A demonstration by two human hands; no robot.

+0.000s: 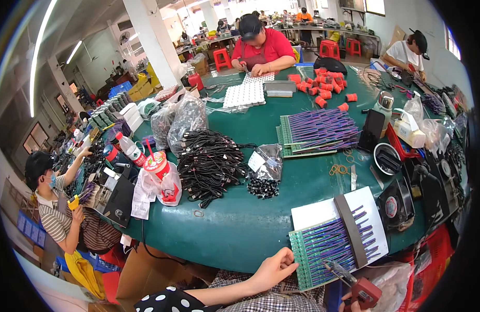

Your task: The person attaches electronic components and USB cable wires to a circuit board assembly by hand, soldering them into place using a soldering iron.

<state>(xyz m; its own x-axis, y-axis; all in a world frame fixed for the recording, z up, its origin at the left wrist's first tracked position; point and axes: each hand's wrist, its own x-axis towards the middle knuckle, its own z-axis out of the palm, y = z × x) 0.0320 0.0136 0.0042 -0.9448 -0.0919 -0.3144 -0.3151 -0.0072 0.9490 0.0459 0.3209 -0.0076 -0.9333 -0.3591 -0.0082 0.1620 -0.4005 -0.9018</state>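
Note:
A green circuit board panel (302,260) with rows of blue-purple wires lies at the near table edge, partly on a white board (372,203). A dark grey bar (350,229) crosses the wires. My left hand (275,269) is closed, thumb and fingertips at the panel's left edge. My right hand (352,306), mostly cut off by the lower rim, grips a red-bodied hand tool (366,293). The tool's metal tip points up-left over the panel's lower wires; whether it touches them I cannot tell. The tool's exact kind is unclear.
Black cables (209,164) are heaped mid-table beside a drink cup (159,169). Another stack of wired panels (318,132) lies farther back, near a phone (371,130) and red spools (328,83). Rubber bands (340,169) lie between. Co-workers sit left, across and right.

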